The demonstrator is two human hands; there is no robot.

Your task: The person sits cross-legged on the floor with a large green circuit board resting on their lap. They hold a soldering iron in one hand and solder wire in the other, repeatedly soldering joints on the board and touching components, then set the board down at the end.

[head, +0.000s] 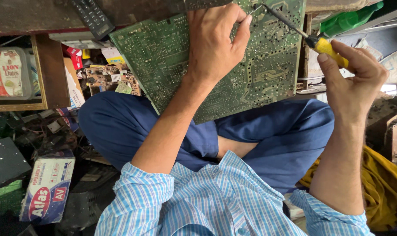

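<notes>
Two hands at work on one large green circuit board (259, 65), upper centre of frame, propped on the lap, solder side up; left hand (214, 41) pressed flat on it, fingers together and curled over its top edge; right hand (353, 74), upper right, clamped on a yellow-handled soldering iron (312, 39), tip meeting the board's upper edge. Judged step: working one joint; next move calls for a steady tip and firm bracing. Tip contact is small, hard to confirm; board's top is cut off.
</notes>
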